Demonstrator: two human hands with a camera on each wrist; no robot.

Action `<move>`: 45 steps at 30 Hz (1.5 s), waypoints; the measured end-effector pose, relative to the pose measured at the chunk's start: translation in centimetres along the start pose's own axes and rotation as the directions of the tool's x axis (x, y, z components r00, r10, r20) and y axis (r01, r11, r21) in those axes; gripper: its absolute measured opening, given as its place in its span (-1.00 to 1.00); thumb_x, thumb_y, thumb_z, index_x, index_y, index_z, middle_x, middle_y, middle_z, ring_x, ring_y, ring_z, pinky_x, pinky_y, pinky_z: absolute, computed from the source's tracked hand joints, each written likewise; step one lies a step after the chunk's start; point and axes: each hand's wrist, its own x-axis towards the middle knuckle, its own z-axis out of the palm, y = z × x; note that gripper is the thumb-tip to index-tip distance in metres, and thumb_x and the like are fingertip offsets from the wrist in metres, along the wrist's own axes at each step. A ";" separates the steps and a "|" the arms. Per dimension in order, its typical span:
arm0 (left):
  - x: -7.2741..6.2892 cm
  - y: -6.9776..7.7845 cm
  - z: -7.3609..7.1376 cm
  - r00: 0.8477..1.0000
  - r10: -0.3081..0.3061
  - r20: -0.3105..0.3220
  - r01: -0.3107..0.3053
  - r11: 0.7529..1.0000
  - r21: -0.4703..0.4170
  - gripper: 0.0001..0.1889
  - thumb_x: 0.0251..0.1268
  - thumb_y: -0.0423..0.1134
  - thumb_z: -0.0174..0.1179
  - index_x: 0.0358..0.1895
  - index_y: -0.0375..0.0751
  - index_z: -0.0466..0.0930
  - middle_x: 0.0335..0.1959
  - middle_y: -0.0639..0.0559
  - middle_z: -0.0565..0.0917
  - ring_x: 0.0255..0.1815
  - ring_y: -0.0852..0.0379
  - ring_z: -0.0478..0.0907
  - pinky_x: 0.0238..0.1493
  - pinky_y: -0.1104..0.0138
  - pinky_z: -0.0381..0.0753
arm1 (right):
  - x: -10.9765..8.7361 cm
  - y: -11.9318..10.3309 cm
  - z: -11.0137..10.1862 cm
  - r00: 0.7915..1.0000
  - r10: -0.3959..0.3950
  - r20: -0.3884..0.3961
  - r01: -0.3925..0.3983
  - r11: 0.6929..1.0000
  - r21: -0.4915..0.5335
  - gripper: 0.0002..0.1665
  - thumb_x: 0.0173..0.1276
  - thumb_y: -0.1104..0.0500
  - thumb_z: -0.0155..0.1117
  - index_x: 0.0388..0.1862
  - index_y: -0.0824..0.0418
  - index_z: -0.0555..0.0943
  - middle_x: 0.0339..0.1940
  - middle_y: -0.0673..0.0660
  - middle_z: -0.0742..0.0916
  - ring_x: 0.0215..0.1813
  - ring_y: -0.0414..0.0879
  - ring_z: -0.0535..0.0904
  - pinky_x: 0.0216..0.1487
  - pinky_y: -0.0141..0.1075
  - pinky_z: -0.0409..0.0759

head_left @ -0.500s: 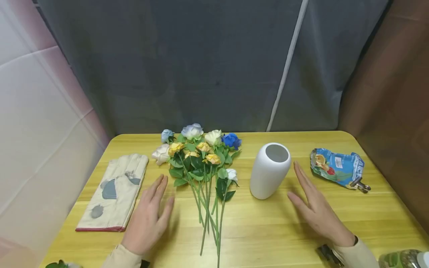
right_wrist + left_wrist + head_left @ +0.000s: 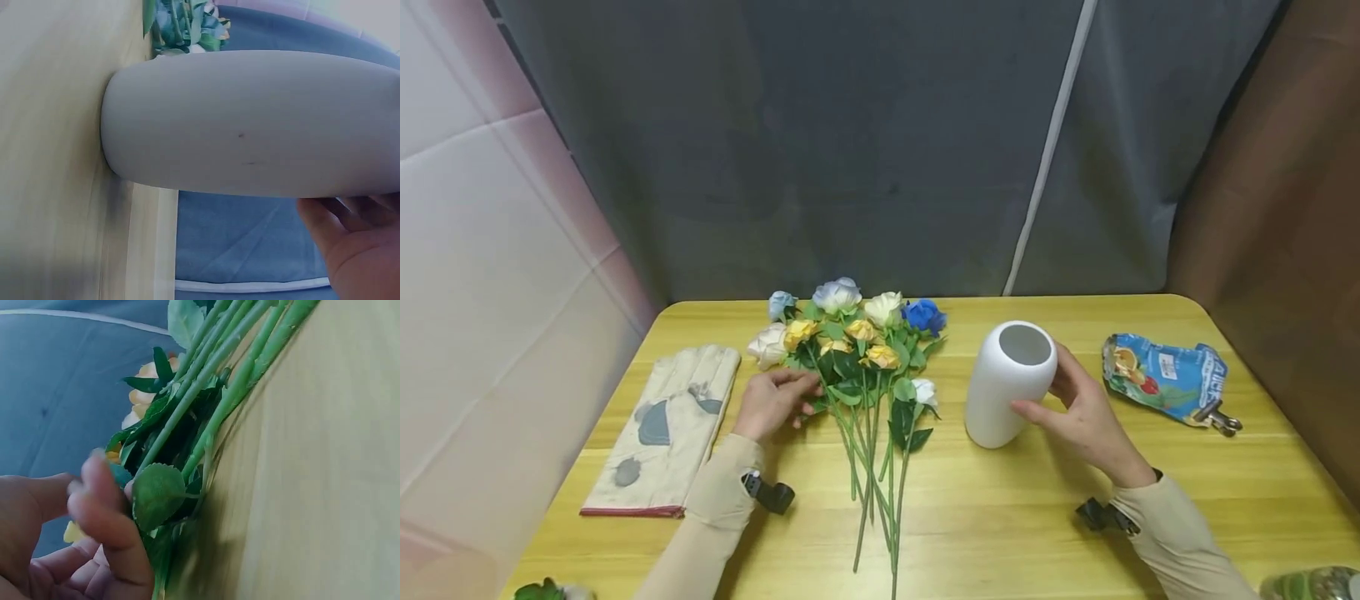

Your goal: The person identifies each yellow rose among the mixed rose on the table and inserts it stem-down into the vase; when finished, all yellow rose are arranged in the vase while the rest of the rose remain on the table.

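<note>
My right hand (image 2: 1086,421) holds the upright white vase (image 2: 1000,392) from its right side, thumb on the near face and fingers going behind. In the right wrist view the vase (image 2: 250,125) stands with its base on the table. To its left lies a bunch of artificial roses (image 2: 882,357), with blue, white and yellow heads at the back and green stems pointing toward me. My left hand (image 2: 771,404) is at the bunch's left side, fingers loosely bent. In the left wrist view those fingers (image 2: 119,531) are right at a green leaf (image 2: 157,499), with nothing seen gripped.
Folded cream gloves (image 2: 658,442) with grey patches lie left of my left hand. A blue drink pouch (image 2: 1168,375) with a metal binder clip (image 2: 1219,418) lies at right. A clear bottle (image 2: 1311,583) shows at the near right corner, and green leaves (image 2: 538,590) at the near left.
My left hand has moved forward and right to the leaves, its fingers bending. My right hand has closed in from beside the vase and taken hold of it.
</note>
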 end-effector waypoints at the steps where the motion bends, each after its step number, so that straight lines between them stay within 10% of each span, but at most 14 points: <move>1: 0.4 0.0 0.2 1.000 -0.007 -0.002 0.007 1.000 -0.001 -0.64 0.47 -0.20 0.27 0.13 -0.43 0.65 -0.23 -0.14 0.82 -0.62 0.29 0.59 -0.62 0.40 0.58 | 0.0 0.0 0.0 1.000 -0.002 -0.005 0.002 1.000 -0.004 -0.04 0.22 0.43 0.49 0.57 0.14 0.32 0.31 -0.03 0.59 0.26 -0.36 0.56 0.25 -0.54 0.51; 13: 2.0 -0.5 1.2 0.996 -0.080 -0.044 0.081 0.997 0.016 -0.69 0.31 -0.12 0.43 -0.04 -0.28 0.75 -0.43 0.09 0.82 -0.73 0.32 0.47 -0.72 0.46 0.31 | -0.1 -0.2 0.0 0.999 0.040 0.013 -0.040 0.999 -0.036 -0.09 0.26 0.36 0.49 0.55 0.16 0.32 0.35 0.23 0.58 0.25 -0.41 0.54 0.24 -0.55 0.50; 31: 0.7 1.0 -0.9 0.994 0.074 -0.077 -0.058 0.981 0.183 -0.74 0.42 -0.22 0.27 -0.03 -0.35 0.76 -0.09 -0.12 0.80 -0.45 0.27 0.53 -0.42 0.40 0.52 | -0.1 -0.1 0.1 0.998 0.052 0.019 -0.051 0.998 -0.042 -0.10 0.29 0.34 0.48 0.56 0.17 0.30 0.36 0.23 0.58 0.26 -0.40 0.52 0.26 -0.53 0.50; 45: -0.2 3.3 -2.9 0.924 0.162 -0.347 -0.093 0.974 0.208 -0.73 0.30 -0.12 0.39 -0.08 -0.22 0.78 -0.54 0.35 0.74 -0.45 0.39 0.54 -0.35 0.44 0.45 | -0.1 -0.2 0.1 0.999 0.043 0.025 -0.042 0.998 -0.046 -0.09 0.31 0.31 0.48 0.58 0.14 0.29 0.39 0.22 0.56 0.28 -0.42 0.51 0.27 -0.54 0.48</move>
